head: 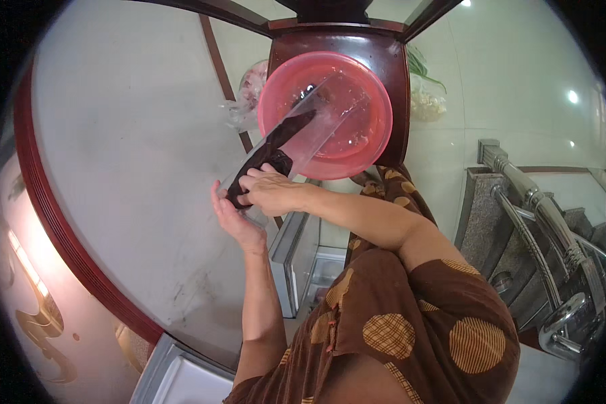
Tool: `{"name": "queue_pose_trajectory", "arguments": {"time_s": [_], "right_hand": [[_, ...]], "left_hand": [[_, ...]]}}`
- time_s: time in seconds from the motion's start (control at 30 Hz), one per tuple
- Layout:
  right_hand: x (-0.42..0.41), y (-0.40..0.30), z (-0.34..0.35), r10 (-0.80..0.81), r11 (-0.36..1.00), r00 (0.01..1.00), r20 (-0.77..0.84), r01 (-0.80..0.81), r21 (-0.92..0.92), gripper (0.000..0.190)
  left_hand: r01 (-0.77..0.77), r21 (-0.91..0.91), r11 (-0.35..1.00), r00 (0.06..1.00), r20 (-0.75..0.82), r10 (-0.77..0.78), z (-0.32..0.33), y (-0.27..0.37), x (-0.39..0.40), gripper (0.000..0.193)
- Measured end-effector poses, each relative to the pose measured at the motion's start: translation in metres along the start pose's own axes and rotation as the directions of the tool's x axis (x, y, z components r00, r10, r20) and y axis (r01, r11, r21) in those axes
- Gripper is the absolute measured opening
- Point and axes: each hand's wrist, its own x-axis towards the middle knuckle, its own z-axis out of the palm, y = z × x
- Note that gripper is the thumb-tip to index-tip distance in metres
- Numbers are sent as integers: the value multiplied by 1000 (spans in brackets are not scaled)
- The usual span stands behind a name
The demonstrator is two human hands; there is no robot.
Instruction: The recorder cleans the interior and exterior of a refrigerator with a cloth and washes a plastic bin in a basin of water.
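A clear plastic bin (328,113) is tilted with its far end over a round pink plastic basin (266,108). My left hand (240,224) holds the bin's near end from below and the left side. Inside this near end, my right hand (267,192) has its fingers on a dark cloth or dark plastic bag (278,139), which stretches along the bin's left side. Whether the right fingers are closed on it is hard to tell. The basin rests on a dark red wooden chair (399,146). Something dark and shiny shows in the basin, partly behind the bin.
Plastic bags with food (252,93) lie left of the chair; another bag (428,103) and green leaves (418,63) lie right of it. An open refrigerator door (295,257) stands below my forearms. A metal stair railing (530,194) is at the right.
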Motion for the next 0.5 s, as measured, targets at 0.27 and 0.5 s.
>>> {"name": "queue_pose_trajectory", "arguments": {"time_s": [0.27, 0.5], "right_hand": [[-11, 36, -16, -188, 970, 977, 101, 201, -137, 19], [-12, 4, 8, -123, 989, 989, 82, 115, 97, 34]], "left_hand": [[-11, 58, 998, 1000, -7, 12, 1, 1, 4, 61], [-173, 125, 977, 985, 24, 172, -7, -2, 5, 57]]}}
